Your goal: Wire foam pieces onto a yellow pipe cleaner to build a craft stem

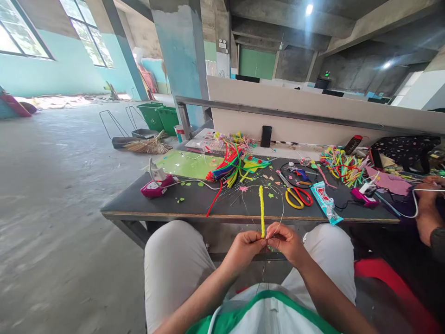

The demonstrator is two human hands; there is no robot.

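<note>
Between my knees, just off the table's front edge, my left hand [247,247] pinches the lower end of a yellow pipe cleaner [262,208], which stands upright. My right hand [285,241] meets it at that same end, its fingers closed on a thin wire [282,213] that loops up beside the pipe cleaner. My fingertips hide where the wire and the pipe cleaner meet. On the table beyond lie scissors with yellow handles [295,198] and a second pair with red handles [303,196]. A bundle of coloured pipe cleaners [227,167] rests behind the yellow one.
A magenta power socket [157,186] sits at the table's left end, near a green sheet [189,163]. On the right are a blue wrapper [326,202], more pipe cleaner pieces [344,168] and another person's hand [429,204]. A phone [266,136] leans at the back.
</note>
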